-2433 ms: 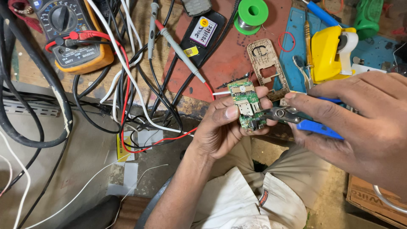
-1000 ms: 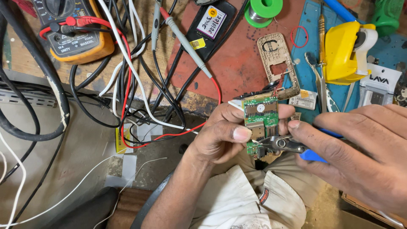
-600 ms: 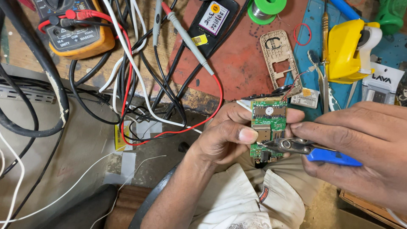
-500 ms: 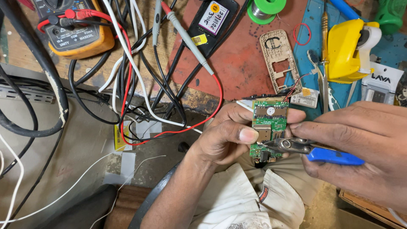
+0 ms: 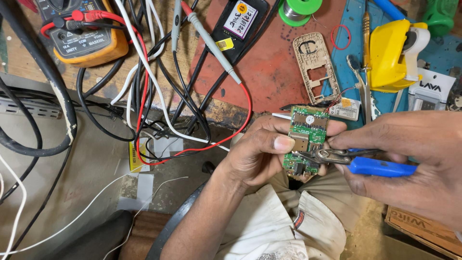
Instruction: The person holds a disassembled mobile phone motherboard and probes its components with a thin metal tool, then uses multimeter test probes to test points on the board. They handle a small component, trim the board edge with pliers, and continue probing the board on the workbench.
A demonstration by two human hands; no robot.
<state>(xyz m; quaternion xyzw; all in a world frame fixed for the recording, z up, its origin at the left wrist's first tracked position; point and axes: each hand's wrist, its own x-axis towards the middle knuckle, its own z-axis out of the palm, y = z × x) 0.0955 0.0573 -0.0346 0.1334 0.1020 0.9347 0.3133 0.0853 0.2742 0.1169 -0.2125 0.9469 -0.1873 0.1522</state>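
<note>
Left grip (image 5: 262, 149) pinching green circuit board (image 5: 306, 139), pliers (image 5: 358, 161) touching

An electronics repair workshop is showing here: a multimeter (image 5: 82, 36) with probe leads is lying on the cluttered desk (image 5: 29, 58), beside a solder spool (image 5: 299, 9), a bare phone frame (image 5: 315, 65), tweezers (image 5: 361, 82) and tangled cables (image 5: 144, 96).

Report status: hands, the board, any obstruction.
Left hand grips green circuit board. Right hand holds blue-handled pliers, tips on the board. Nothing in the way.
</note>
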